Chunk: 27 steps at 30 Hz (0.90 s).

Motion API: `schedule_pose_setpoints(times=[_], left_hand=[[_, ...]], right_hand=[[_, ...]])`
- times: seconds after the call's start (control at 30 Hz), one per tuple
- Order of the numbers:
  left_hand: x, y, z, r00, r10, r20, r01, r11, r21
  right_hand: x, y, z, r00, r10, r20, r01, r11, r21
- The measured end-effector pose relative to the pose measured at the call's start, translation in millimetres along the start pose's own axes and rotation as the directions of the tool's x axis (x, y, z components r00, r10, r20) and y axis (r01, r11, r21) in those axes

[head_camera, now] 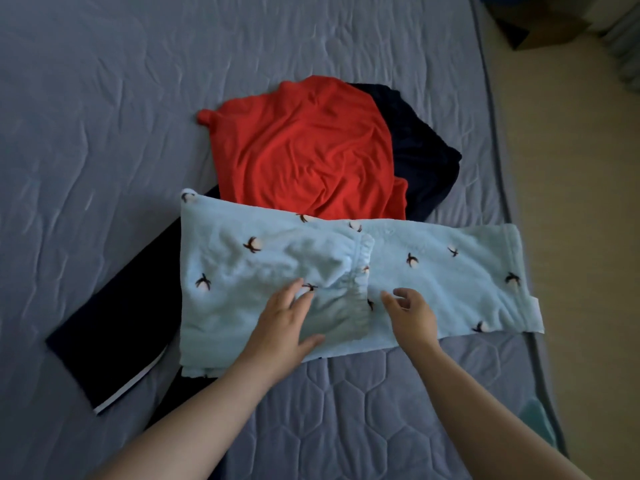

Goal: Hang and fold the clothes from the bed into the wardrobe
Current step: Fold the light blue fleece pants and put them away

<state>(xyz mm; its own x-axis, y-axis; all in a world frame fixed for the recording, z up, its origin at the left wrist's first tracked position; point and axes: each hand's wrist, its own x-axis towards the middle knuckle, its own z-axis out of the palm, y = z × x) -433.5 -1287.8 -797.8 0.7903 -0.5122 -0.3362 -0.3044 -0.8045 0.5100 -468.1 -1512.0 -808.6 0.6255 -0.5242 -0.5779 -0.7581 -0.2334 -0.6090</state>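
Pale blue fleece pyjama trousers (433, 271), dotted with small dark and white motifs, lie crosswise on a grey-blue quilted bed (104, 133). One end is folded over toward the middle, so the gathered elastic waistband (360, 271) sits on top of the lower layer. The far edge overlaps the hem of a red top (304, 150), which rests on a navy garment (422, 147). The left end covers part of a pair of dark trousers (114, 341) with a pale stripe at the cuff. No wardrobe is in view.

The fold looks likely to fail in a few ways. Fleece is thick and springy, so the folded flap may lift or creep open once the weight comes off it. A second fold made over the bunched waistband would probably come out lumpy and lopsided. Lifting the bundle could also drag the red top or the dark trousers along, since the fabrics overlap. The right end lies close to the mattress edge, above the floor (571, 168), and could slip over if tugged that way.

The left hand (287, 323) reaches in from below, palm down on the folded flap, with fingers straight and slightly spread and the thumb out to the side, pressing the layer flat. The right hand (412, 317) sits just right of the waistband, low over the single layer. Its fingers are loosely curved and apart and hold nothing, and whether the fingertips touch the fleece cannot be told
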Motion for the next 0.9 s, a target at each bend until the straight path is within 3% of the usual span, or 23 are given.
schedule_pose_setpoints(times=[0.27, 0.5, 0.6, 0.7, 0.9], left_hand=[[54, 101, 26, 0.99, 0.129, -0.065, -0.127, 0.991, 0.04], [93, 166, 89, 0.98, 0.138, 0.141, -0.156, 0.98, 0.123], [100, 186, 118, 0.981, 0.113, 0.159, -0.146, 0.966, 0.213], [106, 197, 139, 0.996, 0.031, 0.089, -0.055, 0.96, 0.273], [112, 200, 158, 0.998, -0.054, 0.027, 0.041, 0.935, 0.351]], right_hand=[[25, 61, -102, 0.962, 0.138, -0.237, -0.144, 0.99, -0.007], [74, 95, -178, 0.937, 0.023, -0.35, -0.068, 0.991, -0.117], [94, 109, -192, 0.961, 0.014, -0.275, -0.052, 0.99, -0.132], [113, 117, -191, 0.987, 0.055, -0.153, -0.074, 0.989, -0.125], [138, 124, -181, 0.986, 0.12, -0.116, -0.123, 0.992, -0.02]])
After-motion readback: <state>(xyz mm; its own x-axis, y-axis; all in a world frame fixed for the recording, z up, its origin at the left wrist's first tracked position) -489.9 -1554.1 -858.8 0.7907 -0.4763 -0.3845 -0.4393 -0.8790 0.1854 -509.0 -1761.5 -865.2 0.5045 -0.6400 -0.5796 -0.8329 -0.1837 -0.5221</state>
